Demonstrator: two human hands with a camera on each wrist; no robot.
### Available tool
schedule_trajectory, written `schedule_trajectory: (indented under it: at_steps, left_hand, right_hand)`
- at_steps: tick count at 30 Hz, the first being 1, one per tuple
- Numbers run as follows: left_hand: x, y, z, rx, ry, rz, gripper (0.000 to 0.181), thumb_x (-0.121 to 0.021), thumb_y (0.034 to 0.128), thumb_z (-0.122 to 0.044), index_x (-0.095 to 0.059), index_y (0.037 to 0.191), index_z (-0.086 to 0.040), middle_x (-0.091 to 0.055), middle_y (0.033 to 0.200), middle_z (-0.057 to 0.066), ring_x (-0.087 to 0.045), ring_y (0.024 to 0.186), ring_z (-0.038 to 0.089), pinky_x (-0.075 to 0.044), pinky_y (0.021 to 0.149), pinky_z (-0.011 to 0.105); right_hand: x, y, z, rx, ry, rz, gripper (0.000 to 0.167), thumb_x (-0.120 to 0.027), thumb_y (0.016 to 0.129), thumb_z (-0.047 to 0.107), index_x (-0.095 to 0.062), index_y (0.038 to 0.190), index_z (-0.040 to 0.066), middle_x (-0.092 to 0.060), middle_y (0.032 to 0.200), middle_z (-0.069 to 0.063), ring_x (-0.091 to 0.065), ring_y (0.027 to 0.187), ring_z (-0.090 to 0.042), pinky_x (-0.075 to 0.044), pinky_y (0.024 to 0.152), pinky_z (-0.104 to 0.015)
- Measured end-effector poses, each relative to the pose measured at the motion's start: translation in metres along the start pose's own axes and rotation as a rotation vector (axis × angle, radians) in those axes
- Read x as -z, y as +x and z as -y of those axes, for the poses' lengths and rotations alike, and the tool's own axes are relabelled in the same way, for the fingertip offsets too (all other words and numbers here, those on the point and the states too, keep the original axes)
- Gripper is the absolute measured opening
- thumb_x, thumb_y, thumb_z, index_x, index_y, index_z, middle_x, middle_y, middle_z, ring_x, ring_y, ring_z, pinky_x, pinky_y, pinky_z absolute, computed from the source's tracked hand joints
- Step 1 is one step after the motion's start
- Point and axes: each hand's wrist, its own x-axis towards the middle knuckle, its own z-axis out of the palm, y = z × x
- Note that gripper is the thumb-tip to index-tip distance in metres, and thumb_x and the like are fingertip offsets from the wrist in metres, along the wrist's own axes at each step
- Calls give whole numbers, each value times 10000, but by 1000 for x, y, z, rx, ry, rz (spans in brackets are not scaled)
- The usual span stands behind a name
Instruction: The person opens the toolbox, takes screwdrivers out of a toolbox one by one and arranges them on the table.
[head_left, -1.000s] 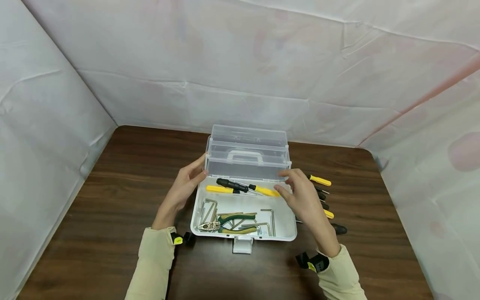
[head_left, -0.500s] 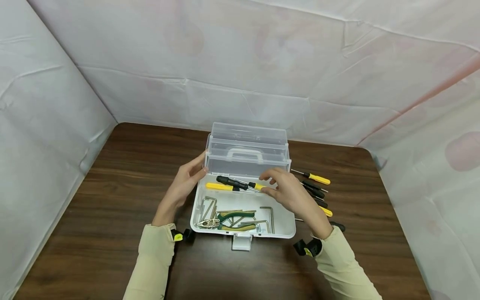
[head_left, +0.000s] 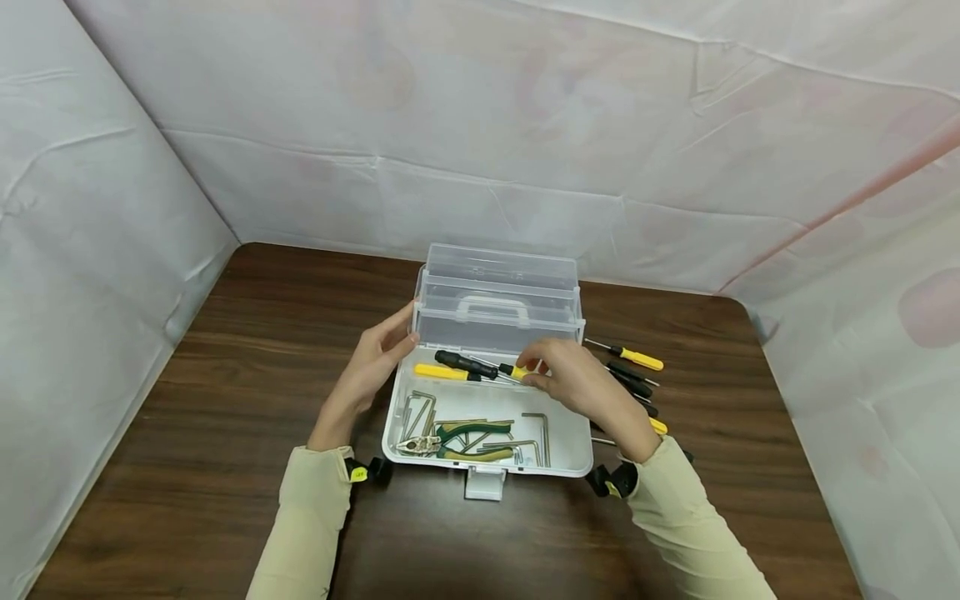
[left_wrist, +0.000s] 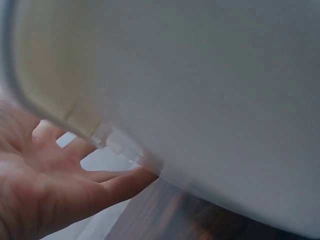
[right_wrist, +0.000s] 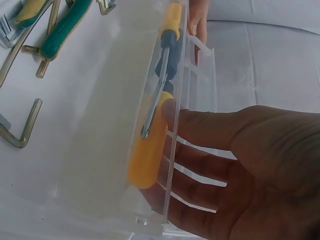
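Note:
A white toolbox (head_left: 483,402) with a clear, fold-back lid (head_left: 495,335) stands open on the table. My left hand (head_left: 362,377) touches the lid's left edge near the hinge; its fingers (left_wrist: 127,185) look fairly straight. My right hand (head_left: 573,375) holds the yellow handle (right_wrist: 150,150) of a screwdriver in the back of the box, thumb on one side, fingers on the other. Beside it lie a black screwdriver (head_left: 465,364) and another yellow-handled screwdriver (head_left: 441,372). Green-handled pliers (head_left: 480,430) and several hex keys (head_left: 546,437) lie in the front.
Several more screwdrivers, among them a yellow one (head_left: 641,359) and a black one (head_left: 630,379), lie on the brown table (head_left: 247,400) right of the box, partly behind my right arm. White sheeting (head_left: 480,125) encloses the back and sides. The front latch (head_left: 483,484) hangs open.
My right hand has moved left from the box's right side onto the yellow screwdriver handle, and its fingers have closed around it. The left hand has stayed at the lid's edge.

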Motion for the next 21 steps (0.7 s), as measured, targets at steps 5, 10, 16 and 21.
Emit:
schedule_trajectory:
  at_steps: [5,10,16,21]
  left_hand:
    - [-3,-2,-1,53,25,-64,559,-551,1085,-115,-406,1619,-202,-433,1649,123,-433,1499,365,-349,1223,578]
    - [-7,-3,-2,108,45,-120,522,-578,1079,-152,-462,1587,-176,-569,1499,218,-530,1388,381,-390,1184,583]
    - [-7,-5,-3,100,42,-152,499,-600,1072,-167,-500,1561,-168,-609,1449,226,-554,1361,357,-415,1164,549]
    - [-5,-6,-1,78,25,-148,482,-607,1071,-176,-520,1545,-159,-623,1440,235,-574,1343,335,-424,1154,513]
  right_hand:
    - [1,3,0,1,-21,13,144,-755,967,135,-792,1102,104,-769,994,-36,-695,870,-154,-568,729,-314]
    - [1,4,-2,-5,-26,20,137,-742,980,145,-780,1105,103,-758,987,-31,-683,853,-141,-560,717,-309]
    - [2,5,-3,-13,-28,-5,164,-731,983,160,-764,1128,91,-756,1007,-45,-685,866,-157,-568,737,-339]
    - [5,4,-4,-2,-42,-50,165,-724,959,155,-754,1114,110,-749,1016,-38,-679,872,-168,-565,743,-361]
